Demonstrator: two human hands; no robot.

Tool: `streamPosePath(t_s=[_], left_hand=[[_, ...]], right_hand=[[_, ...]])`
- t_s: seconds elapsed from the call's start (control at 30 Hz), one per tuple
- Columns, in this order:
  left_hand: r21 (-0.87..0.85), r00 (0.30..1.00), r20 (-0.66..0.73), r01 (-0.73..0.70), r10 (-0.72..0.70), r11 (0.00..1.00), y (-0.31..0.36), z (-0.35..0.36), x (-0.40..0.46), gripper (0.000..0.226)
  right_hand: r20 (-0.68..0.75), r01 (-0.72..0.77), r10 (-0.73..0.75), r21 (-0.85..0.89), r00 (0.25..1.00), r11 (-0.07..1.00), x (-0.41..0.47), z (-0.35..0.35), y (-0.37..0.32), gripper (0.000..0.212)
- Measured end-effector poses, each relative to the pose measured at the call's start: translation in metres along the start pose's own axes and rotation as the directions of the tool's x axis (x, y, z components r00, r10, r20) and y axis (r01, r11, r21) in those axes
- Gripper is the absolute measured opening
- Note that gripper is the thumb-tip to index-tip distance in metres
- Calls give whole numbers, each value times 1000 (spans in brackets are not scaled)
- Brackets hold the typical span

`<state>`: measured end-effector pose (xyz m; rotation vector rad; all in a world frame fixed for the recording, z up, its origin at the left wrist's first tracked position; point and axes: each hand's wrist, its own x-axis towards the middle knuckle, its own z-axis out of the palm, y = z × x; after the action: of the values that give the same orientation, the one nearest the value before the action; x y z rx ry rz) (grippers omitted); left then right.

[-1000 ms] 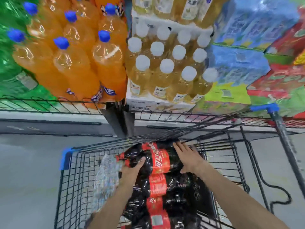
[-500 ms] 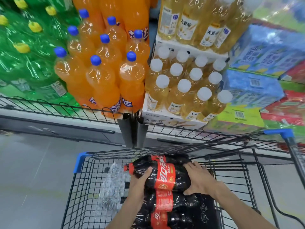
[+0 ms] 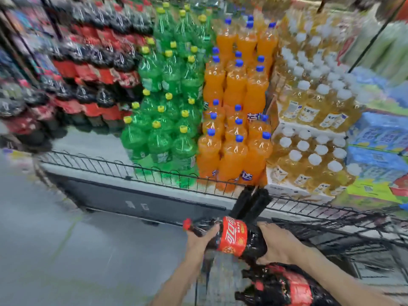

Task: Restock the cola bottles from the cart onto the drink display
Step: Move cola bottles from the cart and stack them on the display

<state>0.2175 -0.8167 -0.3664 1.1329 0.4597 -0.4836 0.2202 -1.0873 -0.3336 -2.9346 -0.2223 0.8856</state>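
Note:
I hold a shrink-wrapped pack of cola bottles (image 3: 234, 236) with a red label, lying sideways with its red cap to the left, lifted above the wire cart (image 3: 344, 230). My left hand (image 3: 199, 239) grips its neck end and my right hand (image 3: 279, 244) grips its base end. More cola bottles (image 3: 284, 286) lie in the cart below. Stacked cola (image 3: 88, 74) fills the drink display at upper left, blurred.
Green soda bottles (image 3: 167, 102), orange soda bottles (image 3: 236, 111) and pale yellow tea bottles (image 3: 309, 129) fill the display behind a low wire rail (image 3: 123, 168). Bare shelf (image 3: 88, 144) lies left of the green bottles. Grey floor (image 3: 66, 250) spreads at lower left.
Both hands have lifted the cola pack up out of the cart. The view has swung left and up, bringing the cola and green soda stacks into sight.

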Motion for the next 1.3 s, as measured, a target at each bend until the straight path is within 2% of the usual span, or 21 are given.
streamPosePath(t_s=[0.07, 0.13, 0.2, 0.23, 0.3, 0.4, 0.57, 0.63, 0.73, 0.87, 0.93, 1.0, 1.07, 1.23, 1.3], left_hand=[[14, 997, -2, -75, 75, 997, 39, -52, -10, 99], [30, 993, -7, -118, 118, 993, 83, -105, -22, 94], [38, 988, -15, -154, 154, 987, 125, -160, -32, 79], [55, 985, -34, -166, 168, 985, 144, -188, -35, 79], [61, 980, -54, -187, 190, 980, 184, -233, -44, 95], [89, 959, -63, -271, 277, 958, 243, -287, -51, 94], [183, 926, -95, -344, 365, 921, 339, -353, -35, 90], [275, 914, -65, -369, 400, 888, 377, -374, -17, 95], [370, 898, 9, -412, 440, 833, 435, -389, 19, 91], [464, 886, 103, -445, 452, 766, 503, -391, 80, 92], [514, 890, 146, -441, 432, 736, 534, -390, 114, 79], [559, 886, 205, -455, 416, 693, 563, -383, 146, 69], [609, 884, 265, -464, 386, 644, 588, -375, 178, 70], [714, 877, 423, -477, 227, 513, 631, -351, 252, 74], [740, 850, 502, -516, 157, 431, 642, -342, 284, 78]], right_hand=[[-32, 3, -2, 13, 999, 1000, 10, -17, -64, 121], [-83, 17, -14, 33, 996, 999, 22, -34, -130, 96], [-144, 60, -52, 52, 988, 997, 37, -54, -194, 79], [-149, 88, -77, 65, 986, 994, 44, -64, -225, 79], [-146, 151, -137, 89, 980, 985, 60, -84, -281, 90], [-190, 225, -197, 139, 962, 964, 89, -113, -352, 103], [-230, 319, -262, 264, 937, 910, 154, -149, -435, 102], [-259, 336, -259, 321, 931, 886, 183, -163, -458, 99], [-301, 366, -258, 388, 918, 846, 235, -182, -483, 107], [-358, 368, -199, 503, 912, 782, 305, -214, -503, 89], [-374, 349, -145, 563, 916, 750, 338, -226, -510, 80], [-388, 334, -88, 629, 917, 702, 372, -235, -513, 88], [-401, 333, -39, 698, 915, 635, 404, -237, -514, 99], [-401, 281, 157, 825, 903, 490, 458, -232, -517, 92], [-409, 277, 245, 857, 879, 434, 481, -224, -518, 95]])
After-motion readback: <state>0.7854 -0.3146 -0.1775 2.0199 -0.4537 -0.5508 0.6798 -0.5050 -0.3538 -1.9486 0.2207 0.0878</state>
